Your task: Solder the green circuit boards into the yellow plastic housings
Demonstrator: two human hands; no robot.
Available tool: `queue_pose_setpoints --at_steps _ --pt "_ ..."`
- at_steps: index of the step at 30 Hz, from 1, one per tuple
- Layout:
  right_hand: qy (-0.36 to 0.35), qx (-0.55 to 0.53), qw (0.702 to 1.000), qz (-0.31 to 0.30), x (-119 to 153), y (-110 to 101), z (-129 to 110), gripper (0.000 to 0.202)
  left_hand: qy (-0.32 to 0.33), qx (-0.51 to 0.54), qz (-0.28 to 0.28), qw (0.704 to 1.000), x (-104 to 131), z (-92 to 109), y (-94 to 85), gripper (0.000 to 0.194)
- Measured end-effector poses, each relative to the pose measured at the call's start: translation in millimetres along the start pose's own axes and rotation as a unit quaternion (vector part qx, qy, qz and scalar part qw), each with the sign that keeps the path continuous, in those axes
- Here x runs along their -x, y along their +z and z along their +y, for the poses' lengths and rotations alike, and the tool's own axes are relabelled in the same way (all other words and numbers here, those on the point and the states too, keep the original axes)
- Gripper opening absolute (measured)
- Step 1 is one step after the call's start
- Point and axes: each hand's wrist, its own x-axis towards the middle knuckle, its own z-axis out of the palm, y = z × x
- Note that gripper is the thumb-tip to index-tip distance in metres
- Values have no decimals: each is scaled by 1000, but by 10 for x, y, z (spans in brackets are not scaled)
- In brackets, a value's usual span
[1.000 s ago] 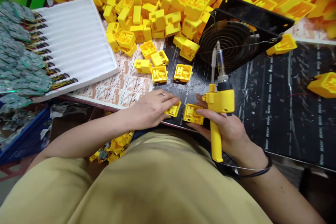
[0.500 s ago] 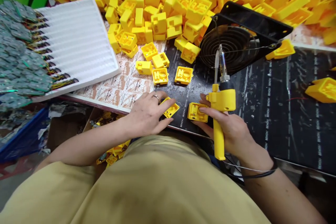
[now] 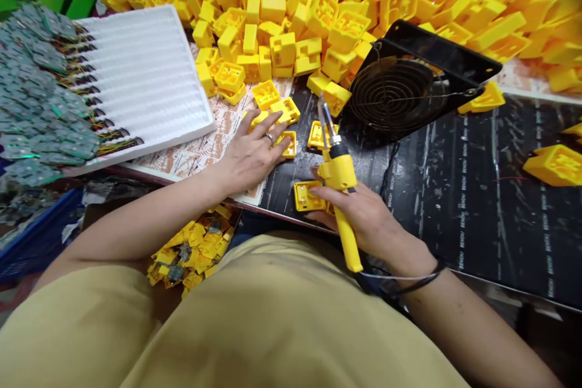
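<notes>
My left hand (image 3: 252, 154) lies open with its fingers spread over a few small yellow plastic cases near the tray; one yellow case (image 3: 288, 145) shows by its fingertips. My right hand (image 3: 370, 218) is closed around a yellow soldering gun (image 3: 340, 172), its metal tip pointing away from me. The thumb and fingers of that same hand also grip an open yellow case (image 3: 304, 196) at the bench's front edge. Just beyond, another open case (image 3: 315, 135) sits partly behind the soldering tip.
A large heap of yellow cases (image 3: 282, 48) fills the back. A black fan (image 3: 386, 97) leans at centre right. On the left, a white foam tray (image 3: 150, 73) carries many wired circuit boards (image 3: 40, 85). Below the bench edge are more yellow pieces (image 3: 195, 248).
My left hand has left the case at the front edge and moved forward onto the cases beyond; that front case no longer shows there. My right hand has shifted left with the soldering gun and case.
</notes>
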Motion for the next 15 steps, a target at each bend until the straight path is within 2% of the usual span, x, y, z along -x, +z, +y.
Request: queue_pose_setpoints --at_steps 3,7,9,12,15 --pt "19 4 1000 11 48 15 27 43 57 69 6 996 247 33 -38 34" --pt "38 8 999 -1 130 -38 67 48 38 228 30 972 501 35 -37 72" --pt "31 6 999 -7 147 -48 81 50 16 265 36 964 539 31 2 81" --pt "42 10 999 -13 193 -38 88 55 -8 276 32 961 531 60 43 82" --pt "80 25 996 -31 259 -28 112 44 -18 256 11 967 507 114 10 81"
